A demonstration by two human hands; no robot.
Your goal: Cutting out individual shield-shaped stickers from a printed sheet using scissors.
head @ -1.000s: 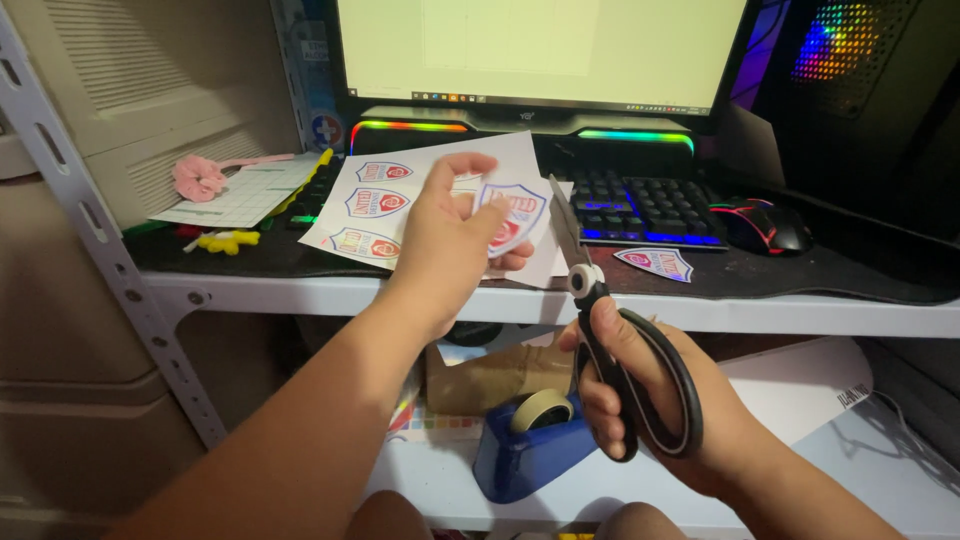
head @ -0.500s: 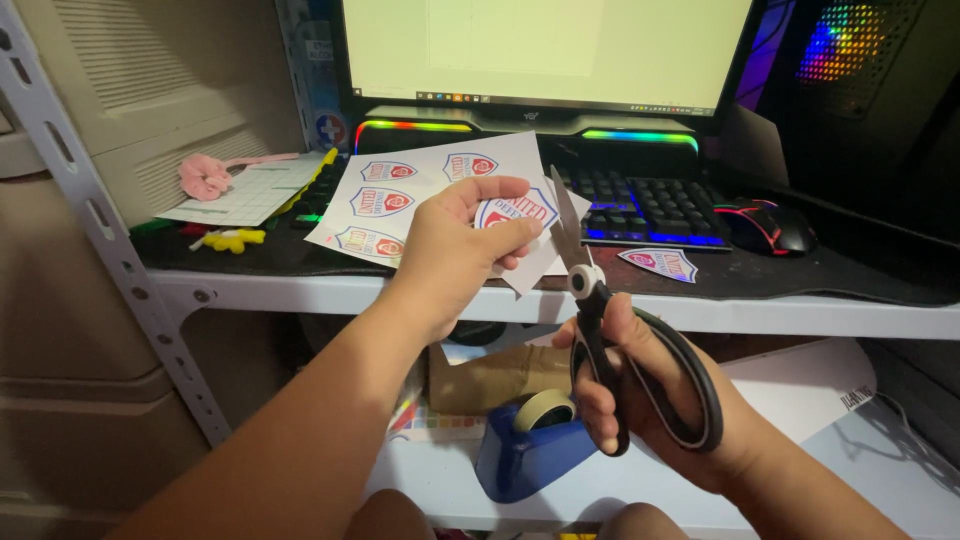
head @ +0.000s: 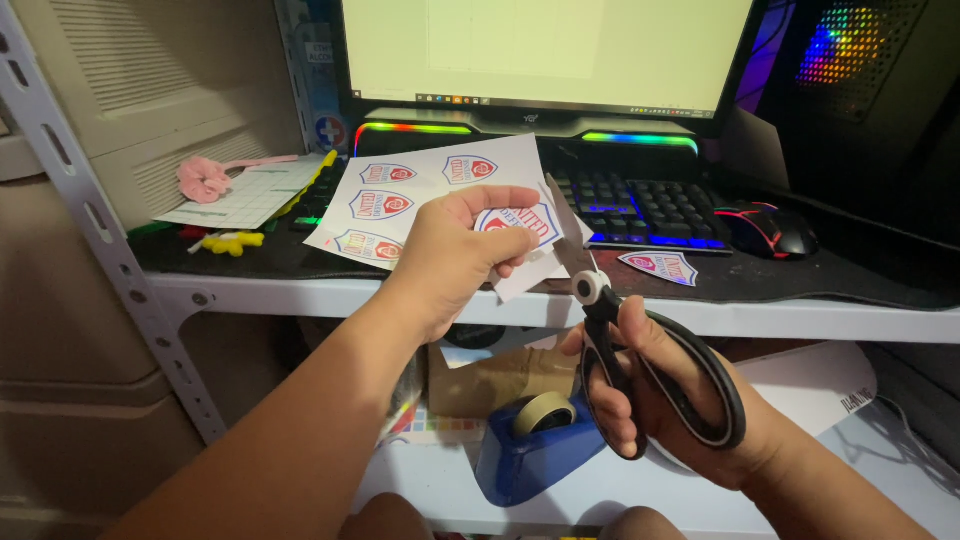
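Observation:
My left hand (head: 455,255) grips a white sheet of paper (head: 430,190) printed with several red-and-blue shield emblems, holding it over the desk's front edge. My right hand (head: 670,385) holds black-handled scissors (head: 625,340), fingers through the loops. The blades point up and touch the sheet's right edge beside one shield emblem (head: 520,222). One cut-out shield emblem (head: 660,266) lies on the dark desk mat to the right.
A lit monitor (head: 545,50), a backlit keyboard (head: 650,215) and a black-red mouse (head: 770,230) stand on the desk. A gridded sheet (head: 245,195), a pink item and a yellow item lie at left. A blue tape dispenser (head: 530,450) sits on the lower shelf.
My left hand has turned and lifted the sheet a little, bringing the shield emblem closer to the scissors. The scissors have shifted slightly right along the paper's edge.

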